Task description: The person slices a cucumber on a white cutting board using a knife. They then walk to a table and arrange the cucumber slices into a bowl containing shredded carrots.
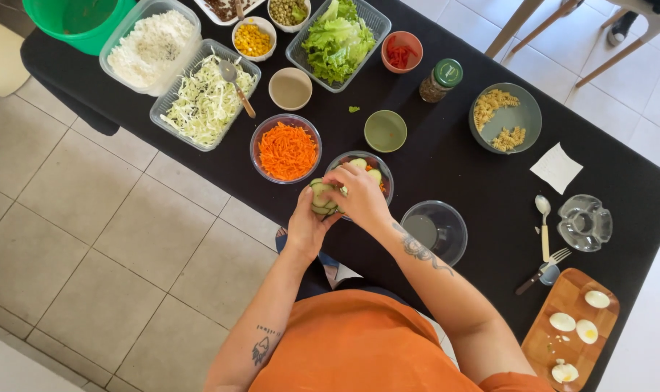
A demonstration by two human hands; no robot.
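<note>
Cucumber slices (321, 197): a small stack of thin round slices, pale green inside with a darker green edge; they overlap like a fan. They are between the two hands, just at the near-left side of the salad bowl.
Left hand (306, 226): it is curled under the slices and carries them from below, the fingers closed around the stack.
Right hand (359, 193): it comes from above, fingertips pinched narrow on the top slices, and it is partly over the salad bowl.
Salad bowl (382, 173): a clear glass bowl on the black table (453, 167); some cucumber slices lie already inside, with something orange under them. The hand hides most of it.
Grated carrot (287, 150): bright orange strips in a clear round bowl, just left of the salad bowl.
Shredded cabbage (206, 101): pale green-white, in a clear rectangular container, farther to the left, with a spoon in it.
Empty glass bowl (437, 231): right of the right forearm, near the table edge.
Green small bowl (385, 131): behind the salad bowl, empty.
Pasta bowl (524, 116): grey, with spiral pasta, far right.
Wooden board (566, 305): near right corner, with halved boiled eggs on it.
</note>
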